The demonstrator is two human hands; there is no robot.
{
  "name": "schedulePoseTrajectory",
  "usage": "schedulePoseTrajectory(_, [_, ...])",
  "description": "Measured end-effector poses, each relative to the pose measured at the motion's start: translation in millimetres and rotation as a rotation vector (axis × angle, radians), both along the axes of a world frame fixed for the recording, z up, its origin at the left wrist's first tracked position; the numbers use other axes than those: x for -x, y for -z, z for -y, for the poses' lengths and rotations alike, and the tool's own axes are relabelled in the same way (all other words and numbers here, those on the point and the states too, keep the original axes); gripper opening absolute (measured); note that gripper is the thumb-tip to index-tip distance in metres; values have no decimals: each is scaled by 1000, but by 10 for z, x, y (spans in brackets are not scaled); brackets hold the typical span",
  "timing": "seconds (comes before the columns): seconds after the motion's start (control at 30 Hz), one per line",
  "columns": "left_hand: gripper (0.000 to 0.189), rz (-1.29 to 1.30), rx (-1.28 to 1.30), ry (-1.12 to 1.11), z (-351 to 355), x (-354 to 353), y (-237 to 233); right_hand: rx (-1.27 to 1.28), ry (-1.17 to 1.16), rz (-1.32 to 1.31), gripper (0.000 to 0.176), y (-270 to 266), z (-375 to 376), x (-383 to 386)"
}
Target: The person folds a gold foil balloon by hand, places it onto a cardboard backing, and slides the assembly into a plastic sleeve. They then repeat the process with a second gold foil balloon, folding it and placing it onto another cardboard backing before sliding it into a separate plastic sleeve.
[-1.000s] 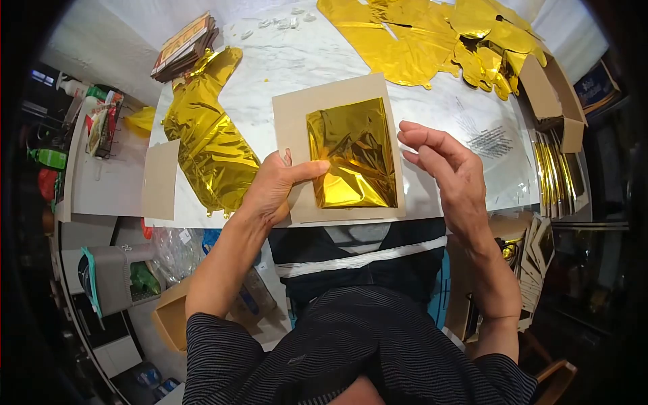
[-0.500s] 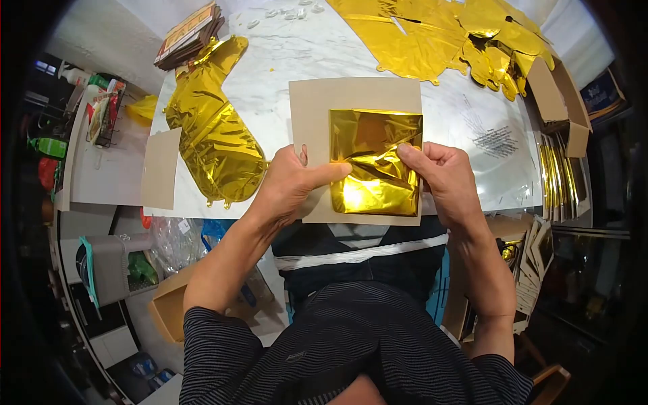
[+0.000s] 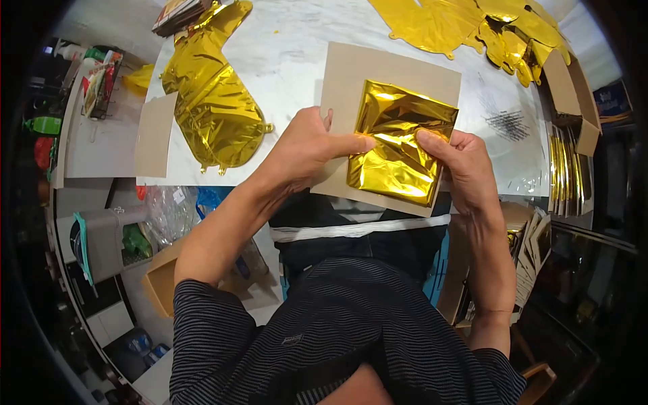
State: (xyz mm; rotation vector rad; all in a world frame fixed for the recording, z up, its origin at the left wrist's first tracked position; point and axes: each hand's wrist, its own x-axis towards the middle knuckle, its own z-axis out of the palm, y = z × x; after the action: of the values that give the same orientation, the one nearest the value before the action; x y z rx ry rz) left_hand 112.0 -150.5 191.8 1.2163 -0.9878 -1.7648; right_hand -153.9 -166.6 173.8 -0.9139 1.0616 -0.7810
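Note:
A folded gold foil balloon point(image 3: 398, 162) lies on a sheet of brown cardboard point(image 3: 351, 67), tilted slightly clockwise above the table's front edge. My left hand point(image 3: 314, 148) grips the cardboard from the left, its thumb pressing on the foil's left side and its other fingers underneath. On the right, my right hand point(image 3: 462, 158) pinches the foil's right edge and the cardboard, thumb on top. The fingers below the sheet are mostly hidden. To the left, another gold foil balloon point(image 3: 216, 108) lies flat and unfolded on the table.
More gold foil balloons point(image 3: 439, 23) lie at the back right beside an open cardboard box point(image 3: 563, 88). Below that box stand several packed gold pieces point(image 3: 563, 169). A loose cardboard sheet point(image 3: 155, 135) sits at the table's left edge, and a clear plastic bag point(image 3: 509, 128) is at right.
Both hands have lifted the cardboard with the folded foil balloon, moving it up and right and turning it clockwise. The camera view has shifted slightly too.

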Motion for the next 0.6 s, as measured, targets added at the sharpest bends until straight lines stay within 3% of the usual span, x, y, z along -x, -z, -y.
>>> schedulePoseTrajectory(0.17, [45,102,23,35,78,22,20,-18,-42,8,30,-61,-92,55])
schedulePoseTrajectory(0.23, [49,199,82,144,120,44,48,39,-4,-48,31,13,-130,112])
schedulePoseTrajectory(0.47, [64,186,205,244,52,111,4,104,177,-1,31,-40,-266,223])
schedulePoseTrajectory(0.6, [65,423,260,248,46,82,62,75,164,9,31,16,-318,263])
